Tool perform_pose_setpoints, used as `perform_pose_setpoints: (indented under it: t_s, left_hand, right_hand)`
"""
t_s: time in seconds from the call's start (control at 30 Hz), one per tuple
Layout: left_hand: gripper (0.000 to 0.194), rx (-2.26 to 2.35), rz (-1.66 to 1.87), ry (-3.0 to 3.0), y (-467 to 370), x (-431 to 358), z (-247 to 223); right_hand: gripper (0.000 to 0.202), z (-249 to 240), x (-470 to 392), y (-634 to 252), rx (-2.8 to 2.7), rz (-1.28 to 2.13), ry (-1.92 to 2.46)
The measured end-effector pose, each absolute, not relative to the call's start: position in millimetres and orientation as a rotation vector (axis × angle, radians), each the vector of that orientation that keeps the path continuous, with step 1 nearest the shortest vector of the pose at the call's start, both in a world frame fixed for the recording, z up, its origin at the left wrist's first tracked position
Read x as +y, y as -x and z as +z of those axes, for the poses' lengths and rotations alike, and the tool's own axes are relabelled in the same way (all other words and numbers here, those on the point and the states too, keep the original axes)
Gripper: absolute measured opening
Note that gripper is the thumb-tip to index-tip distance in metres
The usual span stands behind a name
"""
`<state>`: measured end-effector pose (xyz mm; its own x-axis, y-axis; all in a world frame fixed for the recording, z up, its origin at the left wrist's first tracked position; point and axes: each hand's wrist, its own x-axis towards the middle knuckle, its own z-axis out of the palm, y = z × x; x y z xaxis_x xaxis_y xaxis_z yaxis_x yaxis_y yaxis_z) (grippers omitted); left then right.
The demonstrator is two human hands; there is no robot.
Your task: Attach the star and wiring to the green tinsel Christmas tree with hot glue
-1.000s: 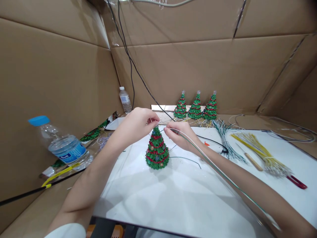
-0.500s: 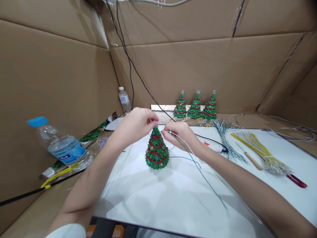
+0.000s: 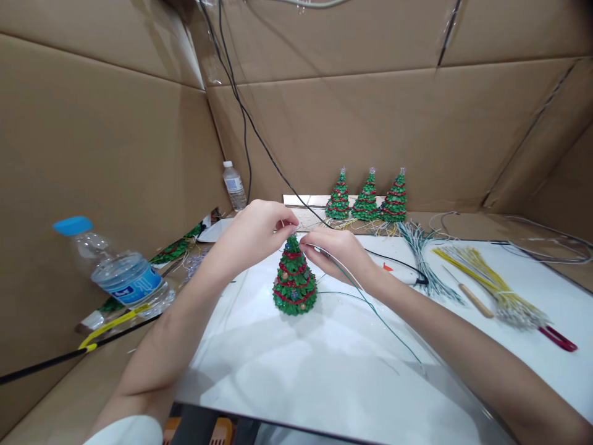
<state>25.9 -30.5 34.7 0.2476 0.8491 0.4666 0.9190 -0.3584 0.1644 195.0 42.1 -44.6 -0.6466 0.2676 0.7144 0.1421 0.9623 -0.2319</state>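
A small green tree (image 3: 295,281) with red garland stands upright on the white table, its tip between my hands. My left hand (image 3: 264,227) pinches the clear star (image 3: 293,229) at the tree's top. Close beside the upper right of the tree, my right hand (image 3: 340,252) is closed on thin wires. From its fingers a green wire (image 3: 375,311) and a white one trail down to the right over the table. Another thin green wire runs right from behind the tree. The fingertips partly hide where the wires meet the tree.
Three similar trees (image 3: 366,201) stand at the back. Right lie green wires (image 3: 424,262), a yellow wire bundle (image 3: 495,281), a wooden-handled awl (image 3: 475,300) and a red-handled tool (image 3: 558,339). Water bottles (image 3: 132,281) stand left; cardboard walls (image 3: 370,123) surround the table.
My right hand has shifted slightly left, towards the tree. The white wire has dropped and now hangs closer to the green one. My left hand keeps its pinch at the tip.
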Motion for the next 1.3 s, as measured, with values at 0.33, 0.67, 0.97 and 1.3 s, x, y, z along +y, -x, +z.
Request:
perform_pose_setpoints:
  t_s: [0.33, 0.67, 0.97, 1.3]
  left_hand:
    - [0.019, -1.685, -0.728, 2.366, -26, -31, 35]
    - [0.018, -1.697, -0.715, 2.356, -27, -31, 36]
    - [0.018, -1.718, -0.722, 2.344, -26, -30, 34]
    - [0.019, -1.712, -0.727, 2.338, -24, -27, 33]
  right_hand:
    - [0.015, -53, 45, -191, -2.244, 0.178, 0.25]
    - [0.015, -54, 42, -189, -2.229, 0.256, 0.332]
    - [0.01, -54, 41, -186, -2.213, 0.388, 0.397]
    - [0.009, -46, 42, -188, -2.034, 0.813, 0.457]
